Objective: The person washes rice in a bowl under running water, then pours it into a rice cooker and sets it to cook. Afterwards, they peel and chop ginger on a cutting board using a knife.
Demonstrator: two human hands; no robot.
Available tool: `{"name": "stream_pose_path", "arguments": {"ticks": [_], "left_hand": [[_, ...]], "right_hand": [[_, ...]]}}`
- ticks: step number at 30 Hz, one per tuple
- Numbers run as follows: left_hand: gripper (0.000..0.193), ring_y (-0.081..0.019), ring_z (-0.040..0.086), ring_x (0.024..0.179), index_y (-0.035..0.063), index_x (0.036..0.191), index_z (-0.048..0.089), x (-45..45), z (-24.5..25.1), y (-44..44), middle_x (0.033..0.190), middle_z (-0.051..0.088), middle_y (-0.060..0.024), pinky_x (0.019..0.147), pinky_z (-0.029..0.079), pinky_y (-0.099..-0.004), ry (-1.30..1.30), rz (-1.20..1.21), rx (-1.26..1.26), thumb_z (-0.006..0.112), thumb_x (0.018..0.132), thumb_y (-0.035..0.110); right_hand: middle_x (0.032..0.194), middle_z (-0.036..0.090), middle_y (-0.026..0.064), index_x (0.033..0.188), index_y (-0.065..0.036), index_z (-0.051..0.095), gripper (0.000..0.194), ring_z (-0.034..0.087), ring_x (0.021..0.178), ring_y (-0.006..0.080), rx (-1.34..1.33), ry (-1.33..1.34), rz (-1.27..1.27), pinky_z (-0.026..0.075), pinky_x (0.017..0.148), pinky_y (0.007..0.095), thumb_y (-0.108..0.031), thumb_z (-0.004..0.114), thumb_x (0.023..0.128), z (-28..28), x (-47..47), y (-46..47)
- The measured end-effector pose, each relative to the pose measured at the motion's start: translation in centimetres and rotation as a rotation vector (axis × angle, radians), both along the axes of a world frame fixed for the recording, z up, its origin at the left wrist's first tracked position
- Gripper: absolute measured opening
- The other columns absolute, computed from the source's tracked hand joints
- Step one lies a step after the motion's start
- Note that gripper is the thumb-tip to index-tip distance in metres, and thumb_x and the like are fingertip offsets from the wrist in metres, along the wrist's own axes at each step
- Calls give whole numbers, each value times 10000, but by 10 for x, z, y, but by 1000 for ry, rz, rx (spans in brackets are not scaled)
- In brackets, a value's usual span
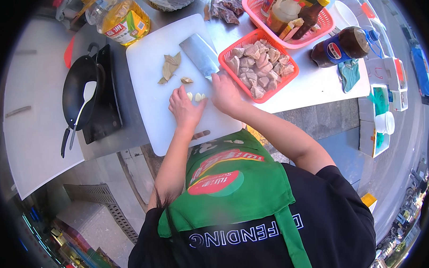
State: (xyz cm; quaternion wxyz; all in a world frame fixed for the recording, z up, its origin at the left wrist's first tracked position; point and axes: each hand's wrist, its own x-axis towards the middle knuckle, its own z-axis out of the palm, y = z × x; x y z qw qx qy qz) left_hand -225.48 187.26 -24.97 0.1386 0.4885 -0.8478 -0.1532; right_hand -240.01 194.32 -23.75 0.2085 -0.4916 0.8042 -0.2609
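Note:
On a white cutting board (148,92) lie several peeled garlic cloves (198,97), a small piece of ginger (186,80) and dried bay leaves (171,66). My left hand (187,108) rests over the board beside the garlic, fingertips near the cloves; whether it grips one is hidden. My right hand (226,93) is at the handle end of a cleaver (200,55), whose broad blade lies flat on the board; the handle is mostly covered by the hand. A red plastic basket (293,77) of pale meat chunks (259,66) stands right beside the right hand.
At left, a black wok (74,93) holding a white spatula (89,91) sits by a black cooktop (109,112). An oil bottle (128,23) stands behind the board. Farther right are a pink basket (254,15) of seasoning bottles, a dark cola bottle (339,48) and a green cloth (349,75).

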Motion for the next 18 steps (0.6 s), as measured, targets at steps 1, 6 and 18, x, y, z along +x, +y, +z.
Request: {"name": "stream_pose_path", "arguments": {"ticks": [1,6,18], "left_hand": [[638,-354,413,1240,34,1306,488,0,-2,2,1281,481,-146,1014,351,-512,-48,19,25,737,764,260],[560,-351,454,1195,42,1274,520,24,-15,-19,1252,497,-153,1000,362,-501,17,-154,-14,706,769,197],[671,-355,431,1229,39,1374,430,57,1,-58,1315,456,-163,1016,344,-503,-68,-472,79,740,823,263]], "right_hand": [[1091,554,279,1189,48,454,468,571,1029,432,79,-36,-2,492,883,488,-35,626,762,-3,4,-10],[1001,591,267,1046,20,455,177,643,894,412,177,18,-120,551,750,485,-124,393,964,-4,6,-34],[1245,531,234,1353,61,432,540,571,1077,224,-511,370,-1342,472,928,374,-155,642,904,147,-156,248]]}}
